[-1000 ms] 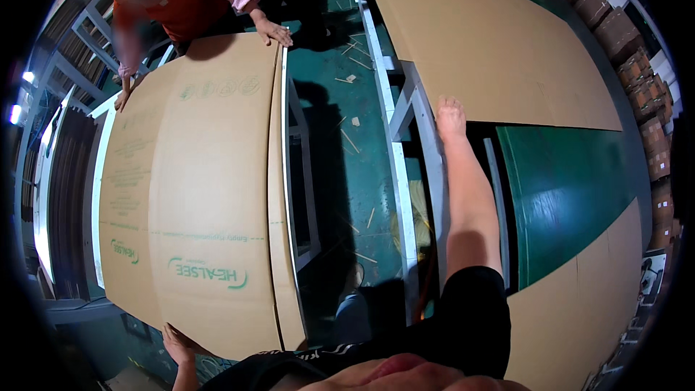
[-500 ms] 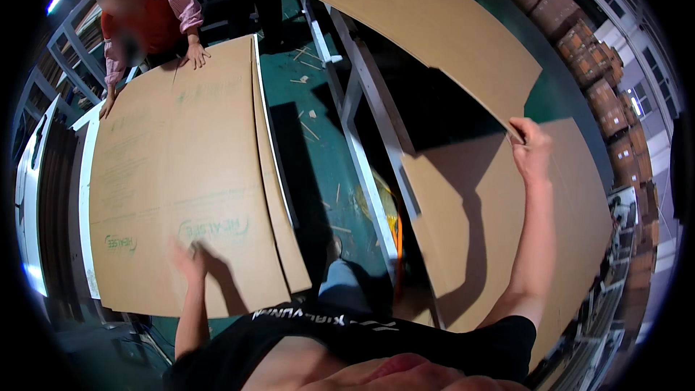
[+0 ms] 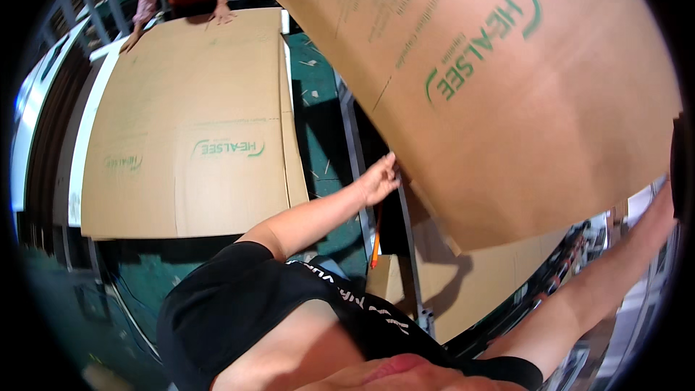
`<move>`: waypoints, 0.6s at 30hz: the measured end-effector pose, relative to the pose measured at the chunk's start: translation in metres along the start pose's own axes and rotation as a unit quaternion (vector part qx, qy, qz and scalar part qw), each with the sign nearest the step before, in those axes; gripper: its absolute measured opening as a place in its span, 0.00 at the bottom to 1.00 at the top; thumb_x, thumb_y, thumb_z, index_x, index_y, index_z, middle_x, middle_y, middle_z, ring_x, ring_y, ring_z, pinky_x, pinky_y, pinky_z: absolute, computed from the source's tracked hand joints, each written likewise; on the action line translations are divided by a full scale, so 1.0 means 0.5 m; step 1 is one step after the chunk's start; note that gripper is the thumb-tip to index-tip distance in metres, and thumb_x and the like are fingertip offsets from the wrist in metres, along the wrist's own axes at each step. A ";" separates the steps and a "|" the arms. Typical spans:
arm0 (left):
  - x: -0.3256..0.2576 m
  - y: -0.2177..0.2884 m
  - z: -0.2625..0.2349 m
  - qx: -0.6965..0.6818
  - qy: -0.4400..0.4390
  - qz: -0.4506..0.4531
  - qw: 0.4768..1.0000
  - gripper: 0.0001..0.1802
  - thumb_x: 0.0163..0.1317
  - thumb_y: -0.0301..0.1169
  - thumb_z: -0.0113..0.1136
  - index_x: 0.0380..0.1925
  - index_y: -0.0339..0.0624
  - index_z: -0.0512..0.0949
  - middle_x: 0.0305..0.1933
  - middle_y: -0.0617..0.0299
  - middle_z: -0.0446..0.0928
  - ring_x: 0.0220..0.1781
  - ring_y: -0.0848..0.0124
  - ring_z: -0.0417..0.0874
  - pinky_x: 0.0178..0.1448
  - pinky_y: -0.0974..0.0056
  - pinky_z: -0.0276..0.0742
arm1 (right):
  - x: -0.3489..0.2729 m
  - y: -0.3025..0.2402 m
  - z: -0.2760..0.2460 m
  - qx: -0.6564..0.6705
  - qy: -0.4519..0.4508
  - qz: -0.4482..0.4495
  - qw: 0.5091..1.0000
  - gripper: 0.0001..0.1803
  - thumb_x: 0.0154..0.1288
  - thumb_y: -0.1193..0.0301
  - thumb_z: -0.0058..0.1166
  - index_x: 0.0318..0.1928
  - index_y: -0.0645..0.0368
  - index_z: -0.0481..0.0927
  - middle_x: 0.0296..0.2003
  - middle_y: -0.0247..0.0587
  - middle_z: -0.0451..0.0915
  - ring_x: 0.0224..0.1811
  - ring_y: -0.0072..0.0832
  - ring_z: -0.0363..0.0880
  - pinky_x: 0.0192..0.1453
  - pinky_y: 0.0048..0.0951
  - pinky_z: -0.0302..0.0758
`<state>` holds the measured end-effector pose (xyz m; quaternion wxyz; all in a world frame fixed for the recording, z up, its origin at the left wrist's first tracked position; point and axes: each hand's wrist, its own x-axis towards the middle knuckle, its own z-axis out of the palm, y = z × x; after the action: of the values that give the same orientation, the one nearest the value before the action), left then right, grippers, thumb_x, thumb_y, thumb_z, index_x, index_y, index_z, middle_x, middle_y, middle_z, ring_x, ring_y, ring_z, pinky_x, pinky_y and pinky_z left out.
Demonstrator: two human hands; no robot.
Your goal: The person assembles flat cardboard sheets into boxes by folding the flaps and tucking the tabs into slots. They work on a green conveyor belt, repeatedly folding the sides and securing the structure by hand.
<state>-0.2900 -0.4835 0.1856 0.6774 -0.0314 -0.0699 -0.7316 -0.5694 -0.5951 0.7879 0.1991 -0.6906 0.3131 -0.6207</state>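
Note:
A large brown cardboard sheet (image 3: 521,152) with green print is raised and tilted at the right. My left hand (image 3: 380,179) is at its left edge, with fingers curled and fingertips on the board. My right arm stretches to the sheet's far right side. There my right hand (image 3: 667,182) is mostly lost in the dark rim of the picture, and its fingers are hidden. Below the raised sheet lies more flat cardboard (image 3: 474,286). To the left, a stack of printed cardboard sheets (image 3: 181,101) rests on a white-edged support.
Across the left stack, a person in an orange top rests both hands (image 3: 223,13) on its far edge. A metal rail (image 3: 352,130) and green floor (image 3: 311,87) with scraps lie between the two piles. An orange strap (image 3: 376,246) hangs near my body.
The right-hand sheet has been lifted and tipped up, showing its printed face. My left hand has moved from the left stack to the sheet's edge. My right arm has swung far right.

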 end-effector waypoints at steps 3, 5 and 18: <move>-0.071 -0.062 0.043 0.043 0.164 0.070 0.983 0.25 0.67 0.40 0.60 0.59 0.39 0.71 0.56 0.58 0.78 0.55 0.64 0.80 0.61 0.55 0.77 | 0.035 0.297 -0.019 0.078 -0.026 0.210 0.974 0.33 0.71 0.50 0.48 0.65 0.63 0.68 0.61 0.47 0.74 0.61 0.40 0.73 0.65 0.42 0.70; -0.117 -0.040 -0.001 0.076 0.220 0.079 0.969 0.25 0.65 0.34 0.62 0.59 0.34 0.70 0.57 0.51 0.77 0.59 0.61 0.79 0.62 0.55 0.77 | -0.059 0.590 -0.061 0.018 0.013 0.222 0.975 0.30 0.72 0.54 0.49 0.63 0.64 0.70 0.60 0.48 0.74 0.59 0.38 0.74 0.63 0.43 0.72; -0.378 0.290 0.059 0.442 0.441 0.132 0.770 0.24 0.57 0.27 0.64 0.53 0.28 0.74 0.46 0.49 0.82 0.46 0.61 0.85 0.49 0.55 0.83 | -1.009 1.055 0.257 0.155 0.162 0.605 0.764 0.29 0.75 0.54 0.34 0.64 0.63 0.65 0.64 0.49 0.68 0.62 0.47 0.71 0.62 0.53 0.73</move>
<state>-0.1320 -0.3034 0.1968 0.6630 0.5887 -0.0743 -0.4564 -0.5577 -0.6489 0.0488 0.5842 -0.2066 0.5932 -0.5140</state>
